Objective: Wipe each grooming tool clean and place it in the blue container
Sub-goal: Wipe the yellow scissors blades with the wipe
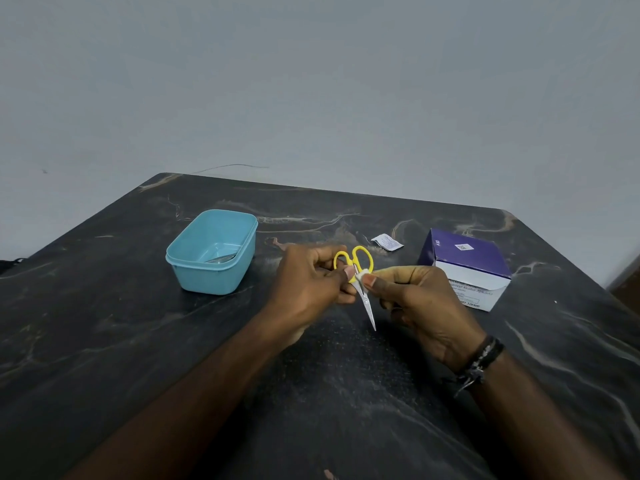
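Small scissors with yellow handles and thin metal blades hang above the table's middle, tips pointing toward me. My left hand grips their handle end. My right hand pinches a small white wipe against the scissors just below the handles. The blue container stands on the table to the left of my hands, with a metal tool lying inside it.
A purple and white box of alcohol wipes stands at the right. A torn white wipe sachet lies behind my hands. The dark marbled table meets a grey wall at the back.
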Action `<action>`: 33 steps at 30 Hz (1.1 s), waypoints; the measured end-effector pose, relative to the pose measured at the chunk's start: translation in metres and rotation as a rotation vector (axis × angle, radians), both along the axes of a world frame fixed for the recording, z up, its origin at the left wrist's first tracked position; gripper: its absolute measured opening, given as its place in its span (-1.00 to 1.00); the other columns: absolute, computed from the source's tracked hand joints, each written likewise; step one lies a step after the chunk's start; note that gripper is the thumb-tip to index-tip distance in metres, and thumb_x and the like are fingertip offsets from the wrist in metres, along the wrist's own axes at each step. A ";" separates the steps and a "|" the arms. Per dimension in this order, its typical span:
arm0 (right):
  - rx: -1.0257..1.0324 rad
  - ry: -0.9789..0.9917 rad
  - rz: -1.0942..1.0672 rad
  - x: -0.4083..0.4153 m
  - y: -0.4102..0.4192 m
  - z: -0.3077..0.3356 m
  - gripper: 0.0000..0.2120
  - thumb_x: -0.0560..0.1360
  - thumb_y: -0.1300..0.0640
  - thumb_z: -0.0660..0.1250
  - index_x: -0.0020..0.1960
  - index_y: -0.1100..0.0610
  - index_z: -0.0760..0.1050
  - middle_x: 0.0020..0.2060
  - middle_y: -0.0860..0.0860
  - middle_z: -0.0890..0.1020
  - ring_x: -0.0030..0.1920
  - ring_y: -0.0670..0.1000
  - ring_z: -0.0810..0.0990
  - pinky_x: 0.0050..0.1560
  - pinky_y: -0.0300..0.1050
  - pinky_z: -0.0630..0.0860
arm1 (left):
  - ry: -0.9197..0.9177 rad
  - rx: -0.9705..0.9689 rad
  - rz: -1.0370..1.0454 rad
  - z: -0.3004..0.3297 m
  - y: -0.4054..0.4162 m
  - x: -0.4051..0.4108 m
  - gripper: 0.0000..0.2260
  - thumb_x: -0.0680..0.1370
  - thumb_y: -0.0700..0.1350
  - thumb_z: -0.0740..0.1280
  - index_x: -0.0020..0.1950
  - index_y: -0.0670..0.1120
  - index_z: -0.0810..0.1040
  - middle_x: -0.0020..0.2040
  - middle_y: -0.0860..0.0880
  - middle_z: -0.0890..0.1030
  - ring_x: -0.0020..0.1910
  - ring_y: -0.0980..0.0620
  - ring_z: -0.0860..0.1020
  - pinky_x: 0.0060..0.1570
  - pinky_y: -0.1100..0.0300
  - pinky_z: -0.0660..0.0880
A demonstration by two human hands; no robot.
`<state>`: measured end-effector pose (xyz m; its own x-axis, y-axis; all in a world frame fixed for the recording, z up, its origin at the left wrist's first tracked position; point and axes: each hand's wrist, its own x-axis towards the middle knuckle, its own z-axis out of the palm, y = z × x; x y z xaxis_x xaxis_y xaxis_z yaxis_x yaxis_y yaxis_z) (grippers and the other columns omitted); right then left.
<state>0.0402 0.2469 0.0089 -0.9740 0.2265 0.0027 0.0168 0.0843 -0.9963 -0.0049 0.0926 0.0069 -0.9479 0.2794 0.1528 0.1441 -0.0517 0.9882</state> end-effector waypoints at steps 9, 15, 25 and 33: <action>-0.062 0.071 -0.116 -0.004 0.005 0.000 -0.80 0.43 0.14 0.47 -0.15 0.30 0.67 -0.39 0.14 0.48 -0.48 -0.10 0.30 -0.55 -0.31 0.21 | -0.002 -0.036 -0.076 0.003 -0.002 0.002 -0.77 0.56 -0.35 0.32 -0.07 0.00 0.57 -0.05 -0.35 0.63 -0.29 -0.05 0.61 -0.25 0.06 0.66; -0.105 0.155 -0.206 -0.004 0.006 -0.002 -0.88 0.46 0.18 0.44 -0.20 0.23 0.66 -0.38 0.15 0.46 -0.44 -0.04 0.29 -0.52 -0.29 0.22 | -0.068 -0.013 -0.047 0.000 -0.001 0.000 -0.64 0.55 -0.35 0.33 0.35 -0.20 0.48 -0.04 -0.26 0.65 -0.28 -0.07 0.61 -0.27 0.10 0.65; -0.142 0.158 -0.199 0.000 0.003 0.005 -0.88 0.46 0.18 0.43 -0.15 0.24 0.66 -0.41 0.10 0.48 -0.39 -0.03 0.33 -0.47 -0.28 0.28 | -0.074 0.376 0.223 0.074 -0.067 -0.020 -0.73 0.50 -0.49 0.26 0.11 -0.26 0.58 -0.18 -0.17 0.67 -0.25 -0.11 0.69 -0.18 0.11 0.66; -0.151 0.153 -0.192 -0.001 0.001 0.006 -0.87 0.46 0.17 0.44 -0.20 0.23 0.65 -0.46 0.04 0.50 -0.43 -0.06 0.36 -0.50 -0.31 0.29 | 0.213 0.067 0.834 0.072 -0.134 -0.037 -0.90 0.35 -0.29 0.44 -0.25 -0.10 0.68 -0.27 -0.10 0.69 -0.30 0.02 0.62 -0.17 0.10 0.64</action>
